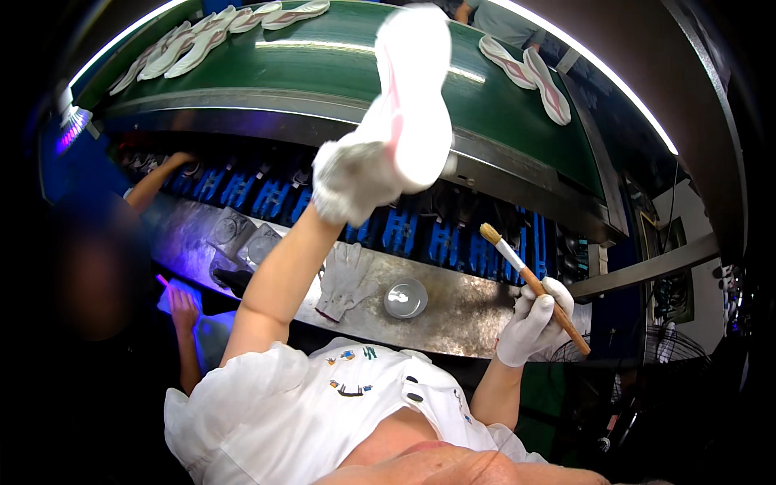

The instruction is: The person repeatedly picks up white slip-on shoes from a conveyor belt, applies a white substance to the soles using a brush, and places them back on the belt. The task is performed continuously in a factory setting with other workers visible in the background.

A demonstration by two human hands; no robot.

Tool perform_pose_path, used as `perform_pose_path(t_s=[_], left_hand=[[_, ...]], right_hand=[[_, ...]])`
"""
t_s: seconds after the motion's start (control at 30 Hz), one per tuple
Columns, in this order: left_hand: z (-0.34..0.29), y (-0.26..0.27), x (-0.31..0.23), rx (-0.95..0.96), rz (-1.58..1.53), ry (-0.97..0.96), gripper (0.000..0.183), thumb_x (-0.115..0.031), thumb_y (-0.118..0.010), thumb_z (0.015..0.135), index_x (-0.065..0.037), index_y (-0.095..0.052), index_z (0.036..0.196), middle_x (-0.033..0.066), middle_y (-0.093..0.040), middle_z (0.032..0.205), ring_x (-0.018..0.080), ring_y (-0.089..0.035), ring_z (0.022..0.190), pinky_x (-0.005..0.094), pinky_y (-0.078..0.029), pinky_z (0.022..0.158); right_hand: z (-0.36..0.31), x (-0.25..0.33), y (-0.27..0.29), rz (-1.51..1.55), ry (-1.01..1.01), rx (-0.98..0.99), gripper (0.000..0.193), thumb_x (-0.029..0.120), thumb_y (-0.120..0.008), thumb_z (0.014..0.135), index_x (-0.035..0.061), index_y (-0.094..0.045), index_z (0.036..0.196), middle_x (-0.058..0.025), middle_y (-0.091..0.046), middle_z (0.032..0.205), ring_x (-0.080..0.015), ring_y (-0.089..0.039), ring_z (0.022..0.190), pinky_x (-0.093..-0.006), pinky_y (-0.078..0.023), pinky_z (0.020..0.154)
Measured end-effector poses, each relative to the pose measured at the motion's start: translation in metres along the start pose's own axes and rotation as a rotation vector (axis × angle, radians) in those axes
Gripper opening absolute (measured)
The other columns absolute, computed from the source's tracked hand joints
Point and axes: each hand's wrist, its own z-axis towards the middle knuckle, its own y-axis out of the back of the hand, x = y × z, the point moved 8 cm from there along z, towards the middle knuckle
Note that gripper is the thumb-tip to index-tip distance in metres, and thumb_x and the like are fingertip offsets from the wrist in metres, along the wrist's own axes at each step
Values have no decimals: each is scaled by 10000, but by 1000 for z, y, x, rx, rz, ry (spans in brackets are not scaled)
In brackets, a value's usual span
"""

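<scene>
My left hand (349,179), in a fuzzy light glove, is raised at the front edge of the green conveyor belt. It grips the heel end of a white shoe sole (420,105) with pink patches; the sole stands nearly upright and is slightly blurred. Over the right part of the metal bench, my right hand (529,327), in a thin white glove, is closed around the wooden handle of a paintbrush (513,257). The brush's tan bristles point up and left, away from the sole. A small clear bowl (406,298) sits on the bench between my arms.
More white-and-pink soles lie on the green belt (323,69), grouped at far left and right. A grey knit glove (343,283) rests on the metal bench (465,311). Blue clamp-like racks (400,230) line the space beneath the belt. A co-worker (97,267) is close on my left.
</scene>
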Motion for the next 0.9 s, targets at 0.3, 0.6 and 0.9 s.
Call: perform_pose_path(t_s=[0.3,0.6,0.9], left_hand=[[25,52,-20,-278,-408,136,869,-709,-234,943,-63,-222,1525,244,-293,1544,482,-324,1382,726,-207,1104],[5,28,36,-180,-724,374,775,-610,-311,985,-71,-188,1528,399,-234,1444,578,-403,1249,631,-566,827],[-109,-5,92,-375,118,468,765,-445,-645,866,17,-403,1424,227,-631,1173,365,-695,919,454,-603,770]], right_hand=[[-12,-11,6,-14,-63,10,227,172,-514,976,-14,-580,1089,-59,-561,875,-47,-527,690,-131,-361,523],[-9,-26,11,-25,-88,-12,222,178,-512,991,-2,-586,1097,-26,-571,772,-20,-417,586,-140,-324,529],[28,3,-5,-83,63,114,230,148,-590,966,-25,-592,1118,-91,-643,818,-54,-490,595,-185,-421,546]])
